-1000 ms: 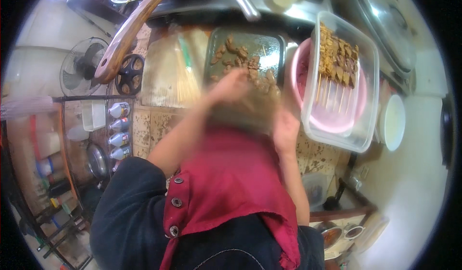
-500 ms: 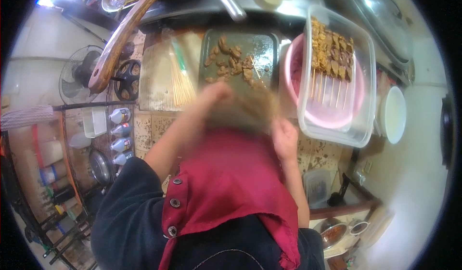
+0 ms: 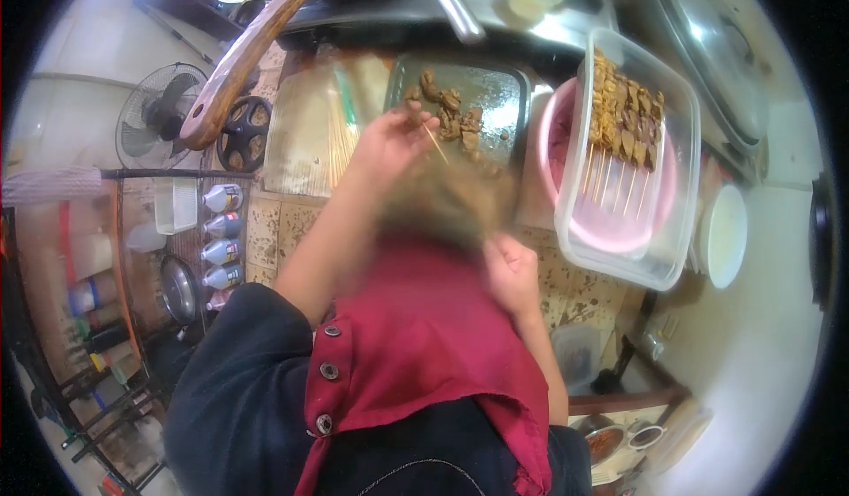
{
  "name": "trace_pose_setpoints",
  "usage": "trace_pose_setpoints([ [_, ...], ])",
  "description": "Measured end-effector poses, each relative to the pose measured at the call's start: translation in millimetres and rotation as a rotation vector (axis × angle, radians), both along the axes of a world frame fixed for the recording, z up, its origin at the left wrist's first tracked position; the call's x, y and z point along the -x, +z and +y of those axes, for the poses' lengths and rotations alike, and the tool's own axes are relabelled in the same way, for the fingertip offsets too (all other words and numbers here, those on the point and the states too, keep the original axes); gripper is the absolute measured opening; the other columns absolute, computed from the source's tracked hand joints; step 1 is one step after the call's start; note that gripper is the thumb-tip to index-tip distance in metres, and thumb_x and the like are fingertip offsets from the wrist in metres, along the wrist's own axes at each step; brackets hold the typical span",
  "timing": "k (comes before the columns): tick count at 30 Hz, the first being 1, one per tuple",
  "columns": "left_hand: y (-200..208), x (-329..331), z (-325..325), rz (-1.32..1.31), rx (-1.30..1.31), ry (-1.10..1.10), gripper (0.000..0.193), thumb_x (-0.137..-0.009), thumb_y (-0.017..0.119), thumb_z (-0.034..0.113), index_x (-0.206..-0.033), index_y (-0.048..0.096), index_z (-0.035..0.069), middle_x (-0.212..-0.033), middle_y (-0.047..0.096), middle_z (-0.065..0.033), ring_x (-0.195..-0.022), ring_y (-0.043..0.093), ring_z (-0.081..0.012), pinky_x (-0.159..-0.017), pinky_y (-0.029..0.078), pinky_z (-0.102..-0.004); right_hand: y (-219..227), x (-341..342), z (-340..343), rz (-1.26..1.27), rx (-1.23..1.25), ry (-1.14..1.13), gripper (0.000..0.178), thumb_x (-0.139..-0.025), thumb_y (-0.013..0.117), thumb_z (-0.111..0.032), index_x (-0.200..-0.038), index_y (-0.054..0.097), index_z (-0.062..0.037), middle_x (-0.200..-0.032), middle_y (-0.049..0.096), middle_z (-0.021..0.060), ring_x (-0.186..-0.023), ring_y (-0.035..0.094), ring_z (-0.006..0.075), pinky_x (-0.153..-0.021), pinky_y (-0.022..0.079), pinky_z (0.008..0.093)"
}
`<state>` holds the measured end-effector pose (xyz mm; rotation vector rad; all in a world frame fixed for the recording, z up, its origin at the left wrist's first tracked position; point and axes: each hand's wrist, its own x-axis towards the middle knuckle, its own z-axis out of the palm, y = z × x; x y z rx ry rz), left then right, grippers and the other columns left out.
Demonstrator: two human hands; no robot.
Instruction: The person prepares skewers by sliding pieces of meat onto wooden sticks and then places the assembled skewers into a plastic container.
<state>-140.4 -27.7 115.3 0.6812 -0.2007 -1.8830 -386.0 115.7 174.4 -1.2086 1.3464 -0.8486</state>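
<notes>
My left grip point(image 3: 389, 145) pinches a thin wooden skewer point(image 3: 435, 143) over the left part of a dark tray point(image 3: 497, 85), where brown meat pieces point(image 3: 449, 118) lie. My right grip point(image 3: 514, 273) is curled, lower and rightward (blur hides whether it holds anything); loaded skewers point(image 3: 626, 111) fill part of a clear bin point(image 3: 619, 264) beyond.

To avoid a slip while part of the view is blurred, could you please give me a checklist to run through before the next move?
1. Brown pieces in the dark tray: ok, several lie there.
2. Stick bundle left of the tray: ok.
3. Left hand: ok, a thin stick shows at its fingertips.
4. Right hand's hold: cannot tell, too blurred.
5. Clear sight between the hands: not ok, smeared.
6. Loaded skewers inside the clear container: ok.
</notes>
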Motion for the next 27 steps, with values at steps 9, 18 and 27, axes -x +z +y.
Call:
trace_pose_setpoints([
  [9,7,9,-6,-0.220,0.042,-0.017,0.028,-0.095,0.050,0.017,-0.114,0.053,-0.004,-0.107,0.061,-0.0151,-0.103,0.061,-0.0262,-0.088,0.054,-0.0338,9,3,-6,0.067,0.025,0.042,0.020,-0.091,0.053,-0.012,-0.094,0.063,0.0047,-0.070,0.062,0.0089,-0.066,0.057,0.0112,-0.063,0.046,0.0259],
  [18,19,15,-9,-0.262,0.004,-0.040,0.028,-0.095,0.049,0.016,-0.114,0.051,-0.005,-0.110,0.060,-0.0185,-0.105,0.061,-0.0291,-0.088,0.054,-0.0356,12,5,-7,0.050,0.023,0.012,0.020,-0.091,0.053,-0.012,-0.095,0.063,0.0049,-0.072,0.062,0.0069,-0.068,0.056,0.0099,-0.065,0.045,0.0249],
  [27,29,21,-1,-0.274,0.034,-0.123,0.025,-0.095,0.049,0.013,-0.113,0.051,-0.003,-0.110,0.060,-0.0203,-0.105,0.061,-0.0305,-0.086,0.055,-0.0365,18,1,-13,0.059,0.011,0.039,0.020,-0.091,0.052,-0.012,-0.095,0.063,0.0049,-0.068,0.059,0.0056,-0.065,0.052,0.0089,-0.062,0.044,0.0247],
])
